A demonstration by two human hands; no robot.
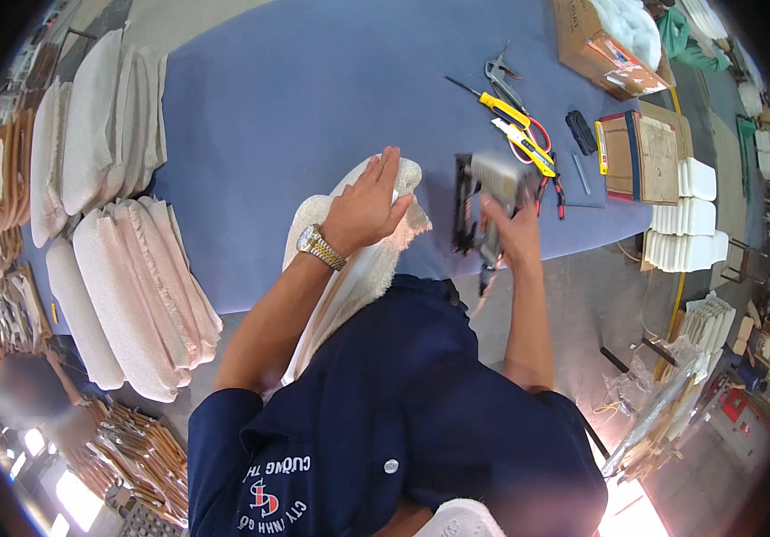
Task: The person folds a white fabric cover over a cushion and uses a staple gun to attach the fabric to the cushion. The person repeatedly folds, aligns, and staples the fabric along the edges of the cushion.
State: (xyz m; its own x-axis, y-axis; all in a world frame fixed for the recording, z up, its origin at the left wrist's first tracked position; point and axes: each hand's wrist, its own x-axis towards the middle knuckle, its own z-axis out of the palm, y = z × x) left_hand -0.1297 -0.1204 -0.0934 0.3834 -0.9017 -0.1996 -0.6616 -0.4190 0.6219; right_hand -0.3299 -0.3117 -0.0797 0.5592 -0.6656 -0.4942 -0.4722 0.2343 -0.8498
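An off-white upholstered pad (379, 271) with fleecy fabric and a ragged edge leans from my lap onto the near edge of the blue-covered table (313, 80). My left hand (369, 204) lies flat across its upper end, fingers stretched out, with a watch on the wrist. To the right, my right hand (517, 234) is wrapped round the grip of a staple gun (496, 170). The tool is blurred by motion and held above the table's near edge, apart from the pad. Part of the pad is hidden under my left forearm.
Right of centre lie a yellow screwdriver (505, 109), a yellow utility knife (525, 148), pliers (503, 76) and a black case (581, 132). A cardboard box (582, 40) stands far right, near stacked white pads (685, 219). Fleecy pads (130, 286) are piled left. A person (31, 389) is lower left.
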